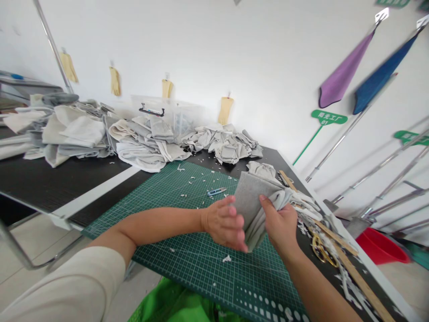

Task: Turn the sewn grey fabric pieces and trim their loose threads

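Observation:
A folded piece of grey cloth [250, 192] is raised above the green cutting mat [187, 232]. My right hand [279, 219] grips its bunched right side, thumb on top. Beside the cloth's left edge, my left hand [228, 223] has its fingers stretched out; whether they touch the cloth I cannot tell. On the mat behind my left hand lie small blue thread snips [216, 191] among white scraps. Just past the held cloth sits another crumpled light cloth [262, 170].
Heaps of grey and white cloth [77, 129] run along the back, near a clear plastic box [170, 109]. Gold-handled scissors [321, 248], wooden rulers [358, 279] and scraps line the table's right side. A red bucket [382, 246] stands on the floor at right.

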`<action>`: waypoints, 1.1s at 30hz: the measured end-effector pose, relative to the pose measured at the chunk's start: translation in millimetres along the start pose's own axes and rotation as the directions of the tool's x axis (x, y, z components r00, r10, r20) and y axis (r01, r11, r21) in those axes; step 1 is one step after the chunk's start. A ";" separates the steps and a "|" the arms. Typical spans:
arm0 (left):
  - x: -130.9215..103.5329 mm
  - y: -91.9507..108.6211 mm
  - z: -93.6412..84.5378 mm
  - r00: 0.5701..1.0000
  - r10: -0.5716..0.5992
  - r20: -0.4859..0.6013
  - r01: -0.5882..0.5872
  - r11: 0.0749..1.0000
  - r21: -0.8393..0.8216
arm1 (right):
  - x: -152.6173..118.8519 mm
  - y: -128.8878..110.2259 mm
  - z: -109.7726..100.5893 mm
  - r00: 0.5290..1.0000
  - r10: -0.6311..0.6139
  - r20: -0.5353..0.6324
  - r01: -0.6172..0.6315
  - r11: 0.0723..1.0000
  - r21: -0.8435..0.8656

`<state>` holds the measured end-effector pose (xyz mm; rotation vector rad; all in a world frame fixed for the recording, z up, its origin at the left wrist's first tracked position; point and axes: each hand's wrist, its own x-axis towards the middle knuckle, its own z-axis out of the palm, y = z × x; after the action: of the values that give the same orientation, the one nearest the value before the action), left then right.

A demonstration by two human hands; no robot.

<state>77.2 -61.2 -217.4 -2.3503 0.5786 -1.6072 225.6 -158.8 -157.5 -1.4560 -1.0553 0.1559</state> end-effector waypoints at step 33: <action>1.9 19.5 -4.0 0.948 -0.129 0.291 0.098 0.988 0.120 | 1.1 -5.3 6.7 0.987 0.058 -0.149 0.005 0.920 0.393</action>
<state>70.4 -79.4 -222.2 -2.5185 0.2929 -1.2528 219.1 -154.3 -154.0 -1.0985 -0.8181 0.2522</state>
